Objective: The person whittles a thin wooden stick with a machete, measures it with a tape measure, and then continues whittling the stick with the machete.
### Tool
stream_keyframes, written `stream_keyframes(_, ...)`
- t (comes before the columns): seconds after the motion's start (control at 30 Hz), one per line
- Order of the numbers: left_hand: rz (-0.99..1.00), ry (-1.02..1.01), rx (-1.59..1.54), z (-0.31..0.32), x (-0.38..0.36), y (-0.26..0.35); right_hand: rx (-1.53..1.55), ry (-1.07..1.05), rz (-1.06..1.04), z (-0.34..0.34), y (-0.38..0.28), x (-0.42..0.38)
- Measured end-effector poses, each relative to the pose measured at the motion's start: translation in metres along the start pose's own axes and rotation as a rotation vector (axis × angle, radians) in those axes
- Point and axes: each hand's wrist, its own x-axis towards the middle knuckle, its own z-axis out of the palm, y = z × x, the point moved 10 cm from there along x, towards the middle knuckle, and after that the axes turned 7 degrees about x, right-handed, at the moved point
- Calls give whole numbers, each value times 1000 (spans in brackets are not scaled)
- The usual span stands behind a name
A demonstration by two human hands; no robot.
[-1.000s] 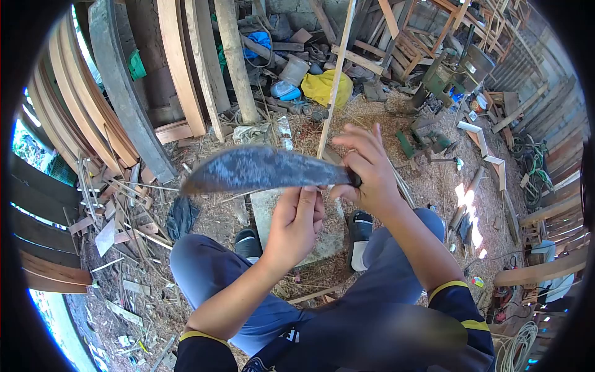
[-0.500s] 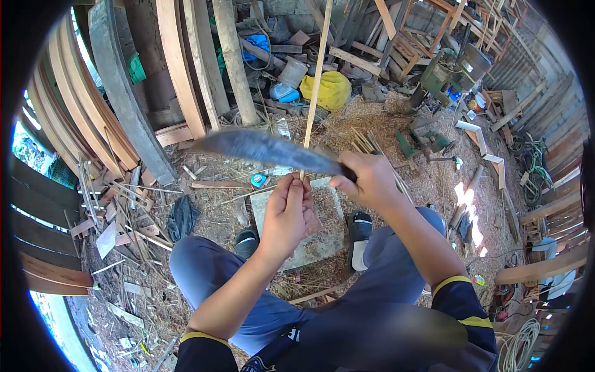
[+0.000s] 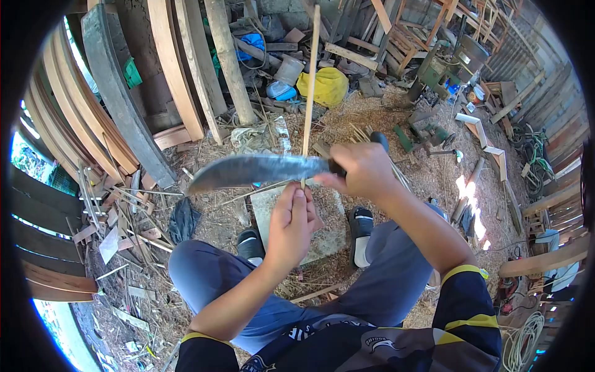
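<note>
A slim, pale wooden stick stands nearly upright, its lower end pinched between the thumb and fingers of my left hand. My right hand is wrapped around the dark handle of a machete, whose butt pokes out above the knuckles. The broad grey blade points left, close above my left fingertips. Near its handle end, the blade crosses the lower part of the stick. Beneath both hands, a flat stone slab lies on the ground between my sandaled feet.
Wood shavings and offcuts cover the ground. Long curved boards lean at the left. A yellow bundle sits ahead, with a green metal machine farther right. Thin sticks lie behind my right hand, and a black plastic bag rests at the left.
The machete's blade has swung lower at its tip and now lies more level, nearer my left hand. The stick's top end has come into view. Both hands keep their holds.
</note>
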Motion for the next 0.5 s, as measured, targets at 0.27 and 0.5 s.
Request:
stream_keyframes(0.27,-238,-49,-16,2,-8,-23,-36,11,222,-12,49,-10)
stream_keyframes(0.5,-144,-21,35,-3,-9,-15,48,-84,-25,11,7,-23)
